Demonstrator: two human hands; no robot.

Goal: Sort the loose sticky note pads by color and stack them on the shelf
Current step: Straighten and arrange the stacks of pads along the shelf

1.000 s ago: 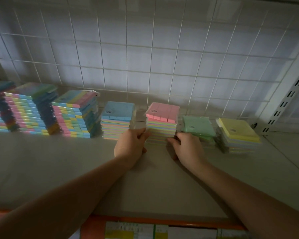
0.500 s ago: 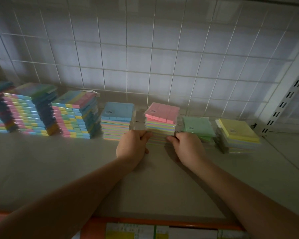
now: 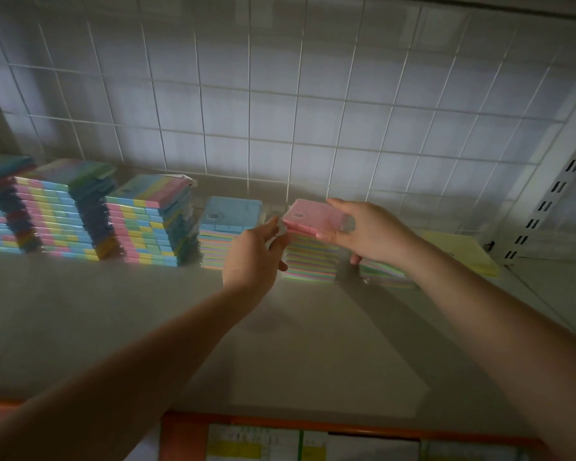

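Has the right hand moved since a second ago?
Yes. The right hand rose from the pile's base to grip the pink pad atop the striped pile.

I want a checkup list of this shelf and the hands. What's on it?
Surface: grey shelf, dimly lit.
Job's things: pink-topped pad raised above its striped stack; blue-topped stack beside it; yellow pad far right.
Clutter: tall multicolour stacks at left.
Hands: right hand grips the pink pad; left hand touches its corner.
Cables: nothing seen.
Surroundings: white wire grid behind; slotted upright at right.
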